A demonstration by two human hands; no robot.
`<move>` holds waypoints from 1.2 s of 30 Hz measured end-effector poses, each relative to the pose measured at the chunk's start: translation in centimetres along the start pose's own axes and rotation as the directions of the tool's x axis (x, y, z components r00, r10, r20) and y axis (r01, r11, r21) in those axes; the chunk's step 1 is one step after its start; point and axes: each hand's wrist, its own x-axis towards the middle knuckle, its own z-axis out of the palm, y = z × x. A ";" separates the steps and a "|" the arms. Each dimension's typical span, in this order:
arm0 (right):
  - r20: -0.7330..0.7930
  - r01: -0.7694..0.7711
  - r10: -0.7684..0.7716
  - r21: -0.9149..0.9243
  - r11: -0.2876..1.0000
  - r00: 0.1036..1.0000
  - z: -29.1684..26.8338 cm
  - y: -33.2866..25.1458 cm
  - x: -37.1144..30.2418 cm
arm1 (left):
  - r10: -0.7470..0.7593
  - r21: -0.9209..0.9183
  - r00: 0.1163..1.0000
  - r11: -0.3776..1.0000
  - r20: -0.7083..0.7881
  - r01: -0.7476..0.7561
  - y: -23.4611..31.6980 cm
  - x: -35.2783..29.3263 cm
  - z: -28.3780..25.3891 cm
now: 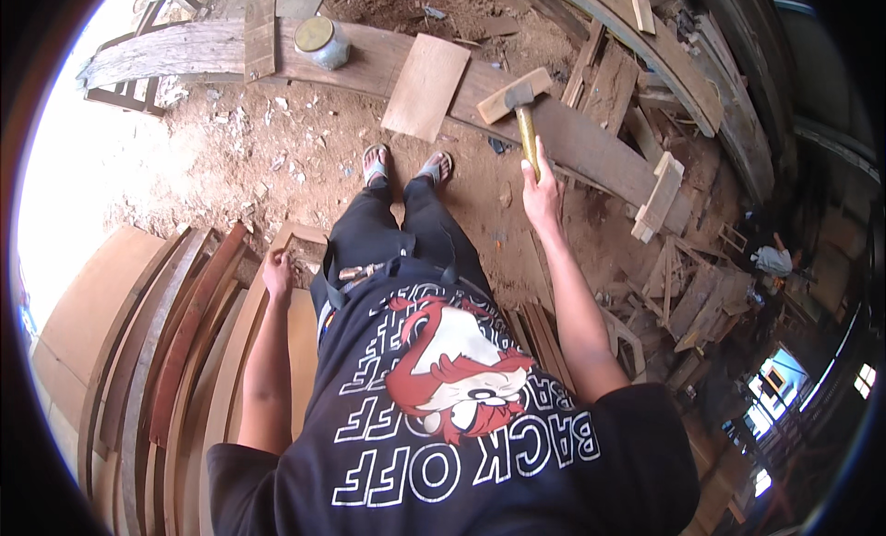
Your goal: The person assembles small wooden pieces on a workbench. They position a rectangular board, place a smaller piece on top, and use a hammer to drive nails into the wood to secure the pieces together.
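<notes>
My right hand (543,196) is closed round the yellow handle of a hammer (527,134), held out over a long plank bench. The hammer's grey head overlaps a short, pale wooden block (498,105); I cannot tell whether the two are joined or only touching. Low on the left, my left hand (277,274) has its fingers curled in, next to the corner of a light wooden piece (300,233). What those fingers hold, if anything, is too small to make out.
On the plank bench (369,60) are a flat wooden board (426,88) and a glass jar with a yellowish lid (318,43). Stacked boards (175,351) stand at my left. Scrap timber (674,287) lies at the right, where another person (773,259) shows far off.
</notes>
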 end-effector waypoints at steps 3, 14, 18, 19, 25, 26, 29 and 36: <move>-0.079 0.056 -0.045 0.148 0.987 0.996 -1.2 -1.7 -1.2 | -0.054 -0.087 0.999 0.995 0.011 0.054 0.1 0.6 -0.7; -0.019 -0.056 0.057 0.050 0.997 0.998 1.9 -1.0 0.4 | -0.044 -0.023 0.999 0.999 0.032 0.045 -3.7 2.9 -0.7; -0.084 -0.090 0.106 0.181 0.979 0.991 1.5 -0.5 -0.4 | 0.172 0.172 0.985 0.971 -0.008 -0.168 -0.6 3.1 -1.2; -0.077 -0.140 0.164 0.248 0.959 0.983 1.6 -0.4 -0.7 | 0.205 0.248 0.979 0.948 -0.003 -0.198 1.3 2.9 -1.5; -0.072 -0.400 0.522 0.556 0.729 0.850 0.1 4.2 0.0 | 0.696 0.016 0.718 0.718 0.017 -0.696 20.0 -1.8 1.9; -0.324 -0.339 0.414 0.263 0.903 0.851 -0.1 5.5 0.3 | 0.747 0.021 0.660 0.661 0.080 -0.750 23.6 -3.0 3.3; -0.397 -0.489 0.411 -0.117 0.864 0.821 -1.3 10.0 1.0 | 0.931 -0.030 0.352 0.357 0.100 -0.934 33.4 -6.8 9.9; -0.448 -0.265 0.180 -0.135 0.955 0.876 -0.8 16.7 0.6 | 0.869 0.285 0.390 0.307 0.304 -0.908 44.2 -10.1 26.3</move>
